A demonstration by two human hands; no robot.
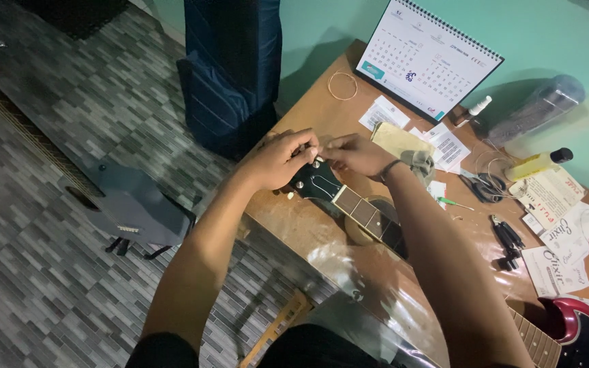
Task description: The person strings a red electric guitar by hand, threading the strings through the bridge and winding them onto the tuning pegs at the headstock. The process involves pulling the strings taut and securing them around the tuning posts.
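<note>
A guitar's black headstock [316, 182] with pale tuning pegs lies on a brown wooden table [322, 116], its neck [369, 217] running toward me. My left hand [279, 161] wraps the headstock's far end, fingers pinched on a tuning peg. My right hand [357, 154] meets it from the right, fingertips pinched at the same spot near the top pegs. The guitar's red body [581, 327] shows at the lower right.
A desk calendar [427, 58] stands at the back. A coiled string [342, 86], paper string packets [560, 252], a yellow bottle [536, 163], a small white bottle [477, 108], black cutters [508, 240] and a cloth [410, 153] lie about. A dark bag [232, 68] and another guitar [124, 204] rest on the tiled floor.
</note>
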